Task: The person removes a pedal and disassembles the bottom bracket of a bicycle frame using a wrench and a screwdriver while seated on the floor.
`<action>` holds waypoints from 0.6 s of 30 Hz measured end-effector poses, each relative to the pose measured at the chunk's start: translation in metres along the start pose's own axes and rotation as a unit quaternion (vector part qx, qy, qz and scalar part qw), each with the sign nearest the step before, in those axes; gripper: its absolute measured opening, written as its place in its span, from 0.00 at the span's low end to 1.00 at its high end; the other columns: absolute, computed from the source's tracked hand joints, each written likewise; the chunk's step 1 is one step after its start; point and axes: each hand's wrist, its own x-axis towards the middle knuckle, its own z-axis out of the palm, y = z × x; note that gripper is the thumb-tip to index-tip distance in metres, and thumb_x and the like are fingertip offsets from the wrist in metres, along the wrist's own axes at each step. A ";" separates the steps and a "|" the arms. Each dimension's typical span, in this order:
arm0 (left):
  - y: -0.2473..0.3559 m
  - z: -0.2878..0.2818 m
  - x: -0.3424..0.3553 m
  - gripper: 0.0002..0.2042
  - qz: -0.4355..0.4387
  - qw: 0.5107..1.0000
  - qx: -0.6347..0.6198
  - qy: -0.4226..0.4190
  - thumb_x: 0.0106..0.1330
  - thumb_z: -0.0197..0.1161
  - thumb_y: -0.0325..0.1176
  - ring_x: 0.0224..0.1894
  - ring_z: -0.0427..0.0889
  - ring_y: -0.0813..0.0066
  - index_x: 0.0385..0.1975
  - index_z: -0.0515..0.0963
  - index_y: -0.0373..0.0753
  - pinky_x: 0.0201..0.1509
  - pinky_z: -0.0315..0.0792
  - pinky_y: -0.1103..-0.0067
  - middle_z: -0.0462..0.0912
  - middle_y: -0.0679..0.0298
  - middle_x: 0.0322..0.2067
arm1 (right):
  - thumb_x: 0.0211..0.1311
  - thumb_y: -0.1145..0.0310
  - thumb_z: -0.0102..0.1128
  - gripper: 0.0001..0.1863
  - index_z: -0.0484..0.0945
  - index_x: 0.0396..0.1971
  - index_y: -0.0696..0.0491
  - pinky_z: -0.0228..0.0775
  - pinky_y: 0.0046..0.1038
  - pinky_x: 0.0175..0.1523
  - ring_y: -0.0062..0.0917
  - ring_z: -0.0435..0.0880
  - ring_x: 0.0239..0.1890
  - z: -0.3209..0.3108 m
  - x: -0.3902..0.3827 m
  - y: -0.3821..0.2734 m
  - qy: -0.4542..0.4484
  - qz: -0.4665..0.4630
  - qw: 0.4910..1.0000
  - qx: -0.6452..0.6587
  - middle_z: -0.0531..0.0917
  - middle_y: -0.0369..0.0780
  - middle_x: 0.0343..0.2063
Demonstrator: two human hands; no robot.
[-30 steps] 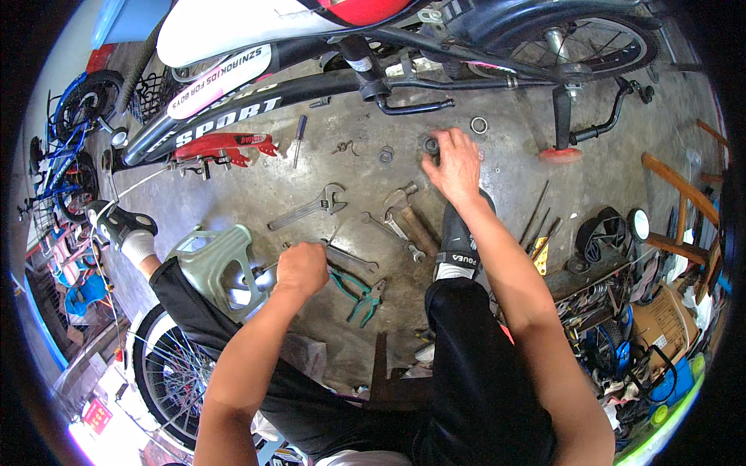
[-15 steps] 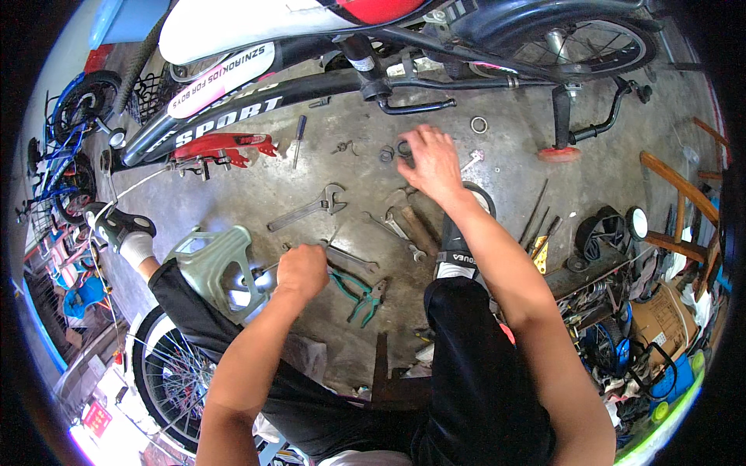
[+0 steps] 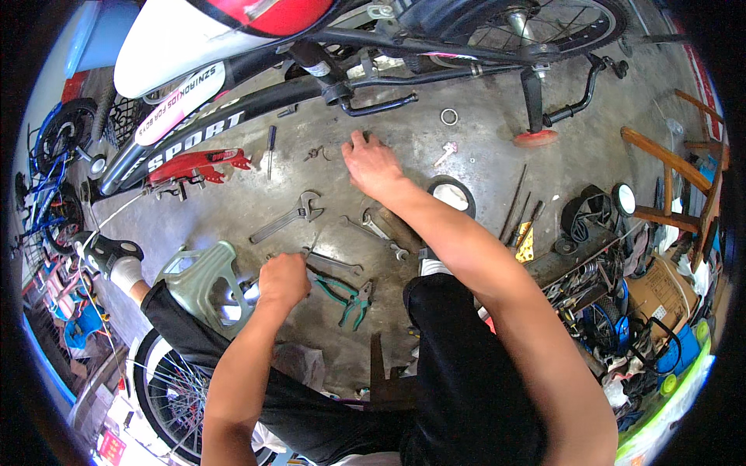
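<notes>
My right hand (image 3: 373,165) reaches over the floor in front of the bicycle. Its fingers are curled down, and whatever is under them is hidden. Beside its fingertips lie small dark metal parts (image 3: 317,153). Near the grey-green plastic stool (image 3: 203,273), my left hand (image 3: 284,279) is closed in a fist. A thin metal shaft (image 3: 313,244) shows just above that fist; I cannot tell what tool it belongs to. Around it lie an adjustable wrench (image 3: 289,216), teal-handled pliers (image 3: 356,304) and small spanners (image 3: 384,233).
A black bicycle frame (image 3: 268,109) with a crank and pedal (image 3: 536,138) spans the far side. A red part (image 3: 198,165), a screwdriver (image 3: 271,151) and a metal ring (image 3: 448,116) lie on the floor. Wooden legs (image 3: 668,159) and heaped parts stand right; a spoked wheel (image 3: 167,400), lower left.
The view has shifted, so floor things appear further left. My right hand has moved left over the dark rings, which it now covers. My left hand stays closed near the stool.
</notes>
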 end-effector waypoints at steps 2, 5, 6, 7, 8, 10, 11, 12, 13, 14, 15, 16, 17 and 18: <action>0.001 0.003 0.000 0.11 -0.001 1.000 -0.004 0.012 0.58 0.61 0.30 0.44 0.88 0.45 0.38 0.85 0.36 0.50 0.82 0.59 0.87 0.44 0.39 | 0.63 0.71 0.60 0.16 0.79 0.50 0.58 0.83 0.40 0.52 0.43 0.80 0.55 0.007 0.003 -0.001 -0.008 0.005 1.000 -0.011 0.77 0.48 0.53; 0.000 0.007 0.000 0.11 -0.005 1.000 -0.001 0.016 0.58 0.61 0.30 0.44 0.88 0.44 0.37 0.85 0.36 0.50 0.82 0.59 0.87 0.44 0.38 | 0.63 0.71 0.59 0.14 0.80 0.47 0.61 0.85 0.36 0.45 0.42 0.81 0.53 0.015 0.004 -0.006 0.018 -0.017 0.999 -0.027 0.80 0.47 0.49; -0.001 0.008 0.000 0.11 -0.005 1.000 -0.003 0.021 0.58 0.61 0.31 0.43 0.88 0.44 0.37 0.85 0.36 0.50 0.82 0.58 0.87 0.44 0.38 | 0.63 0.71 0.60 0.14 0.80 0.46 0.61 0.86 0.34 0.44 0.42 0.81 0.52 0.016 0.004 -0.006 0.019 -0.021 0.999 -0.029 0.80 0.47 0.48; -0.001 0.009 -0.001 0.11 -0.005 1.000 -0.005 0.026 0.58 0.61 0.31 0.43 0.88 0.44 0.37 0.85 0.36 0.49 0.82 0.58 0.87 0.44 0.37 | 0.62 0.72 0.60 0.13 0.81 0.45 0.61 0.85 0.34 0.43 0.42 0.82 0.51 0.017 0.002 -0.006 0.038 -0.032 0.998 -0.035 0.80 0.47 0.47; -0.001 0.010 -0.001 0.10 -0.006 1.000 -0.005 0.027 0.58 0.61 0.31 0.43 0.88 0.44 0.37 0.85 0.36 0.49 0.82 0.58 0.87 0.44 0.37 | 0.61 0.72 0.60 0.13 0.81 0.43 0.61 0.85 0.33 0.43 0.41 0.82 0.50 0.017 -0.001 -0.006 0.057 -0.044 0.996 -0.043 0.81 0.47 0.45; -0.001 0.011 -0.002 0.10 -0.010 1.000 -0.007 0.029 0.58 0.60 0.31 0.43 0.88 0.44 0.37 0.85 0.36 0.49 0.82 0.58 0.87 0.44 0.37 | 0.59 0.72 0.60 0.12 0.82 0.41 0.61 0.85 0.32 0.41 0.40 0.83 0.48 0.018 -0.004 -0.007 0.080 -0.060 0.993 -0.056 0.82 0.47 0.43; 0.000 0.011 -0.002 0.10 -0.011 1.000 -0.006 0.028 0.58 0.60 0.31 0.43 0.88 0.44 0.36 0.85 0.36 0.49 0.82 0.58 0.87 0.44 0.37 | 0.58 0.72 0.60 0.12 0.82 0.40 0.60 0.85 0.32 0.41 0.40 0.83 0.46 0.018 -0.004 -0.009 0.084 -0.064 0.992 -0.063 0.83 0.47 0.41; 0.000 0.010 -0.003 0.10 -0.013 1.000 -0.005 0.027 0.58 0.60 0.31 0.42 0.88 0.44 0.36 0.85 0.36 0.49 0.82 0.58 0.87 0.44 0.37 | 0.57 0.73 0.60 0.11 0.83 0.39 0.60 0.85 0.32 0.41 0.39 0.84 0.45 0.018 -0.004 -0.010 0.088 -0.069 0.991 -0.069 0.83 0.47 0.40; 0.001 0.009 -0.003 0.10 -0.015 1.000 -0.004 0.027 0.58 0.60 0.31 0.42 0.88 0.44 0.36 0.85 0.36 0.49 0.82 0.58 0.87 0.44 0.37 | 0.56 0.73 0.61 0.11 0.83 0.38 0.60 0.85 0.32 0.41 0.39 0.84 0.44 0.018 -0.004 -0.010 0.087 -0.079 0.990 -0.081 0.84 0.47 0.38; 0.001 0.009 -0.002 0.10 -0.016 1.000 -0.002 0.026 0.58 0.60 0.31 0.42 0.88 0.44 0.36 0.85 0.36 0.49 0.82 0.58 0.87 0.44 0.37 | 0.56 0.73 0.61 0.10 0.83 0.37 0.59 0.84 0.32 0.41 0.39 0.84 0.44 0.018 -0.003 -0.009 0.086 -0.089 0.988 -0.094 0.84 0.47 0.37; 0.001 0.010 -0.001 0.10 -0.016 1.000 0.000 0.026 0.58 0.61 0.31 0.42 0.88 0.44 0.36 0.85 0.36 0.49 0.82 0.58 0.87 0.44 0.37 | 0.55 0.73 0.61 0.10 0.83 0.37 0.59 0.84 0.32 0.41 0.39 0.85 0.43 0.017 -0.002 -0.008 0.085 -0.097 0.986 -0.107 0.84 0.47 0.36; 0.001 0.009 -0.001 0.10 -0.015 1.000 0.002 0.025 0.58 0.61 0.31 0.42 0.88 0.44 0.37 0.85 0.36 0.49 0.82 0.58 0.87 0.44 0.37 | 0.56 0.73 0.60 0.10 0.83 0.36 0.59 0.84 0.33 0.42 0.39 0.85 0.44 0.017 -0.001 -0.005 0.095 -0.099 0.986 -0.089 0.85 0.48 0.36; 0.002 0.009 0.000 0.10 -0.011 1.000 0.000 0.028 0.58 0.61 0.31 0.42 0.88 0.44 0.37 0.85 0.37 0.49 0.82 0.58 0.87 0.44 0.37 | 0.56 0.73 0.60 0.10 0.83 0.36 0.60 0.84 0.34 0.42 0.40 0.85 0.44 0.018 -0.001 0.001 0.105 -0.102 0.987 -0.070 0.85 0.48 0.37; 0.003 0.008 0.000 0.10 -0.005 0.999 -0.001 0.032 0.58 0.61 0.31 0.42 0.88 0.44 0.37 0.85 0.37 0.48 0.82 0.57 0.87 0.44 0.37 | 0.56 0.73 0.60 0.09 0.82 0.36 0.60 0.84 0.35 0.42 0.40 0.85 0.44 0.019 -0.001 0.008 0.115 -0.104 0.987 -0.052 0.85 0.49 0.37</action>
